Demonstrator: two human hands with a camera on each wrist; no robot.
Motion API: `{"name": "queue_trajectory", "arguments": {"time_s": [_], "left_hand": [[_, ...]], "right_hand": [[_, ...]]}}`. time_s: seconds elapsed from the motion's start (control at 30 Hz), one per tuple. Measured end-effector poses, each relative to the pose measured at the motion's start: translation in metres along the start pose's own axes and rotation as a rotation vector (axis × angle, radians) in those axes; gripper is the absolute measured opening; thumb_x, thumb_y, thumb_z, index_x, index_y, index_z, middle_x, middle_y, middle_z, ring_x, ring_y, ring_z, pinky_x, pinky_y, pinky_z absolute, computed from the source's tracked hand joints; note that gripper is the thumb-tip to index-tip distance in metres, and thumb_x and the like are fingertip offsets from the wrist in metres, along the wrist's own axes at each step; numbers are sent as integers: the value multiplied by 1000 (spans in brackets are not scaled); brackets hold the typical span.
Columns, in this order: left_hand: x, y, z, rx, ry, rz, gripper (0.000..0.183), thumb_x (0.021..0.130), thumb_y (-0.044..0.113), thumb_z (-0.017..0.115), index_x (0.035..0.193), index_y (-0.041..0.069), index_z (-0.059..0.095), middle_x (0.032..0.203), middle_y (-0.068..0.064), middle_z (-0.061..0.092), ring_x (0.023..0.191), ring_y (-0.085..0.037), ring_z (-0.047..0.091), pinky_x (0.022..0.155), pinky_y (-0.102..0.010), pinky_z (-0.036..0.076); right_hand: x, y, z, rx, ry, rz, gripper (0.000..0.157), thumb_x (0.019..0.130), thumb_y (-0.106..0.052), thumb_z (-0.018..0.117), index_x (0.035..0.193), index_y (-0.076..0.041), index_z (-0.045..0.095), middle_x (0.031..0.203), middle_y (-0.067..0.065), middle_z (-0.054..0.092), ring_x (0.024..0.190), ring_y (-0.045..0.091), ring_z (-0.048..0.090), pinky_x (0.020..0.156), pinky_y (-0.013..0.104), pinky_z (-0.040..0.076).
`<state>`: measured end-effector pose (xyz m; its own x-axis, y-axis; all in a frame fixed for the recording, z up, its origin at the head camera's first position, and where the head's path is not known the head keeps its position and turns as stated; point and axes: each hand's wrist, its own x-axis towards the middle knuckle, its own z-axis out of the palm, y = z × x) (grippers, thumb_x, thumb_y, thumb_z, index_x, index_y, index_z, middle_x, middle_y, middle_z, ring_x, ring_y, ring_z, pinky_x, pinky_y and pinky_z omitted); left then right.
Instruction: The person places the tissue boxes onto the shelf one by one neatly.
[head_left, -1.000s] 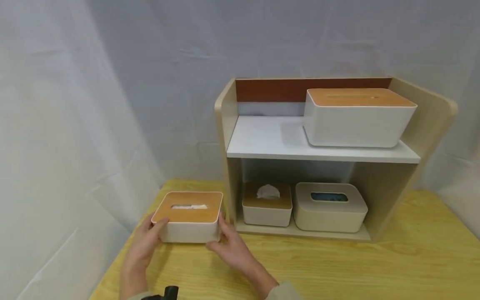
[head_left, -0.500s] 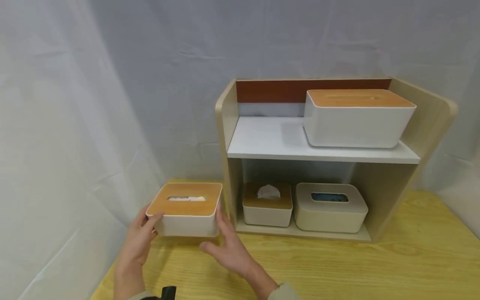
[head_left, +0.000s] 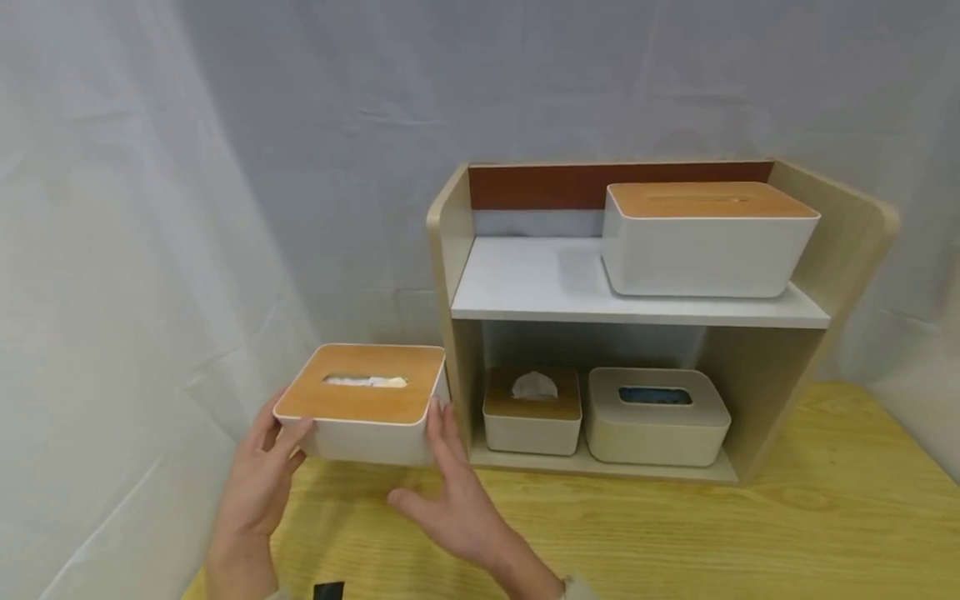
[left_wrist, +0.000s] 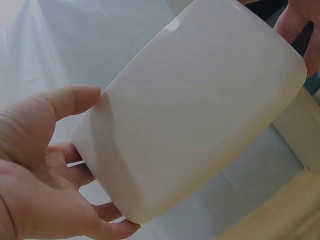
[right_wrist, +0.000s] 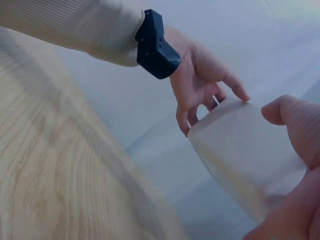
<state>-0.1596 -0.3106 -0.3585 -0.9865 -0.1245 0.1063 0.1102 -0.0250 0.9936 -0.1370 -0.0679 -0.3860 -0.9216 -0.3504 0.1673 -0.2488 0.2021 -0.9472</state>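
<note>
A white tissue box (head_left: pixel 367 442) with a wood-coloured lid hangs clear of the table, left of the shelf. White tissue shows in its lid slot. My left hand (head_left: pixel 258 475) grips its left end, thumb at the front edge and fingers bent along the side. In the left wrist view the pale underside of the tissue box (left_wrist: pixel 195 105) faces the camera. My right hand (head_left: pixel 465 500) presses its fairly straight fingers on the right end, with the thumb standing apart from the front. The right wrist view shows that thumb off the box (right_wrist: pixel 245 145) as well.
A two-level shelf (head_left: pixel 525 315) stands right of the held box. On its top level sits a large wood-lidded tissue box (head_left: pixel 705 258). Below are a small brown-topped tissue box (head_left: pixel 532 433) and a beige one (head_left: pixel 656 437). White sheeting (head_left: pixel 337 167) hangs behind and left.
Both hands have lifted the tissue box off the table, moving it up and slightly left. The right thumb has come away from the box's front. The boxes in the shelf stay put.
</note>
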Motion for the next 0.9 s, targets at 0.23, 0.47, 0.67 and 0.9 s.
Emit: {"name": "queue_trajectory", "arguments": {"time_s": [0.23,0.47,0.67,0.9], "left_hand": [[-9,12,-4,-91,35,71,64,102,6,54,158,11,25,157,-3,27,131,-14,36,87,-17,46],[-16,23,-1,-180,39,148,60,101,1,51,156,10,30,156,-3,31,133,-17,37,91,-19,45],[-26,31,2,-242,-23,276,58,101,-6,45,156,8,31,155,-6,32,133,-19,39,96,-19,44],[-38,46,20,-243,-54,353,60,99,-10,45,155,6,30,153,-11,37,133,-21,41,102,-19,42]], "right_hand": [[-12,-15,0,-7,-8,-44,105,85,-33,73,157,-39,-2,165,-6,-14,151,26,-5,112,69,12],[-25,-30,-1,-14,-5,-84,104,86,-33,71,157,-38,-4,164,-11,-17,151,23,-7,113,67,15],[-36,-41,-5,-72,36,-184,105,87,-30,71,158,-34,-6,164,-5,-18,151,30,-11,111,70,13],[-49,-52,-15,-79,73,-261,110,86,-17,73,159,-30,-8,164,0,-21,151,31,-8,112,67,14]]}}
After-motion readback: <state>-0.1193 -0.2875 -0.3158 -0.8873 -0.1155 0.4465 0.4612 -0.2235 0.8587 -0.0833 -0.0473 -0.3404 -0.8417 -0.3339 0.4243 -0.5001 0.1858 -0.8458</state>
